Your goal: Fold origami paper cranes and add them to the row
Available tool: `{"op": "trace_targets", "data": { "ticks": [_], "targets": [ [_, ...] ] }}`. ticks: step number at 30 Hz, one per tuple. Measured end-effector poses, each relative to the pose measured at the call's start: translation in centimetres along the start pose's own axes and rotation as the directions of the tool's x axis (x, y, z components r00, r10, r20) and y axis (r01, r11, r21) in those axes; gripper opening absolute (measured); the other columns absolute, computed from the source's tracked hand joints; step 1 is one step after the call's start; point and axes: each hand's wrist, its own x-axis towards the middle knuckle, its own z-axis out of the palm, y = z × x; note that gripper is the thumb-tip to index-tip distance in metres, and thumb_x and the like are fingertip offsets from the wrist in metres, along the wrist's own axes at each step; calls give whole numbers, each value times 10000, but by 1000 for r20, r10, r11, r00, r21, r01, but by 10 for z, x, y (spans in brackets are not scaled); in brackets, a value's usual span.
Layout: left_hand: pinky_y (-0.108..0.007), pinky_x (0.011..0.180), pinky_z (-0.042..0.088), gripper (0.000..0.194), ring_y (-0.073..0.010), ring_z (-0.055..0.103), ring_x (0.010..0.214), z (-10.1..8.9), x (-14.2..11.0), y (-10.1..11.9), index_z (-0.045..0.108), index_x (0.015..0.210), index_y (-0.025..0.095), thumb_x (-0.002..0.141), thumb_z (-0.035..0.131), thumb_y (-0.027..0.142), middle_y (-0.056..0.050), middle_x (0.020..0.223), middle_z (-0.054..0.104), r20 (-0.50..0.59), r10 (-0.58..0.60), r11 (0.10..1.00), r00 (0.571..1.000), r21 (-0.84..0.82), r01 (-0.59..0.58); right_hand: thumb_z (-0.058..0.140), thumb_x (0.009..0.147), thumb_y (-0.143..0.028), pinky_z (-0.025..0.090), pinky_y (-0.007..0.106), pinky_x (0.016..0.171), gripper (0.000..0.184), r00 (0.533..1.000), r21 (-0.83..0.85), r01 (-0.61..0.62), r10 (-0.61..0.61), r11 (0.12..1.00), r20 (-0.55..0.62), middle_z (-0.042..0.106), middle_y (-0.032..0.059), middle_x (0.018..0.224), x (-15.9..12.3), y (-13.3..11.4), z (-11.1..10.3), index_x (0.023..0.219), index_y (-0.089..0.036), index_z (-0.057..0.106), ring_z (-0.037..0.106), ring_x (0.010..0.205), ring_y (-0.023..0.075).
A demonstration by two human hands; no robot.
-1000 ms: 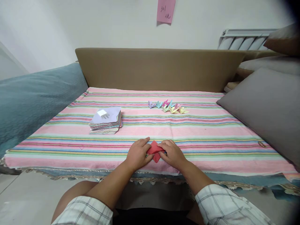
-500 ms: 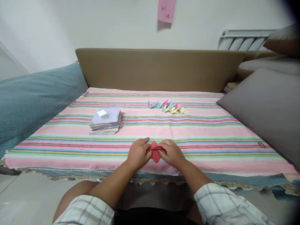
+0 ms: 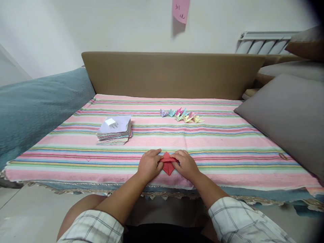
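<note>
A red origami paper [image 3: 168,168], partly folded into a diamond shape with a raised band across it, lies on the striped cloth [image 3: 106,175] near its front edge. My left hand [image 3: 150,165] pinches the paper's left side between thumb and fingers, its index finger stretched out past it. On the opposite side, my right hand [image 3: 185,164] grips the right corner with thumb and fingertips. Both side corners are hidden under my fingers. Beyond my hands stands a group of several small folded paper cranes [image 3: 187,117] in purple, teal, pink and yellow.
A stack of square paper sheets [image 3: 115,135] with a small white block [image 3: 110,122] on top sits to the left. A grey cushion [image 3: 286,118] leans at the right, beside a small brownish loop [image 3: 282,156]. A tan backrest [image 3: 167,76] rises behind.
The band across the red paper has opened wider under my thumbs, covering more of the upper part. My hands have stayed in nearly the same place.
</note>
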Motion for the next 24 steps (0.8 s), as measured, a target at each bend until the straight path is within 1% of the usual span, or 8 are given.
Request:
{"op": "trace_targets", "data": {
  "ticks": [4,9,14,20,24],
  "targets": [
    [-415,883,474,203,-241,591,999,1,0,-1,706,889,212,743,568,185,-73,1158,634,-13,-35,999,999,-2,35,530,812,-176,439,358,782,201,1000,5,-9,9,1000,-2,612,62,880,1,0,1,977,-209,640,528,858,210],
    [-416,878,472,163,-245,598,980,0,3,0,708,809,192,779,550,216,-93,1150,637,-10,-84,996,996,-25,84,510,856,-226,432,349,781,157,999,2,-36,36,999,-16,606,58,850,2,-4,0,927,-206,648,525,840,204],
    [-427,871,475,157,-244,601,962,0,5,0,702,768,194,785,551,233,-86,1140,642,-9,-113,993,993,-35,113,510,861,-265,433,331,747,146,996,-14,-92,92,996,-19,591,51,820,4,-7,-1,877,-210,644,526,826,201],
    [-421,859,482,190,-233,611,930,2,7,-2,685,681,189,790,540,244,-79,1147,642,-10,-127,992,992,-20,126,529,843,-277,428,325,732,121,988,10,-148,149,989,-30,593,41,810,6,-6,-1,816,-208,624,531,816,198],
    [-417,856,481,208,-244,612,939,0,10,-1,674,635,181,784,548,254,-88,1139,647,25,-147,989,989,-8,147,527,842,-282,428,330,740,134,984,18,-171,172,985,-41,594,49,807,6,-6,-1,786,-199,616,528,818,203]
  ]
}}
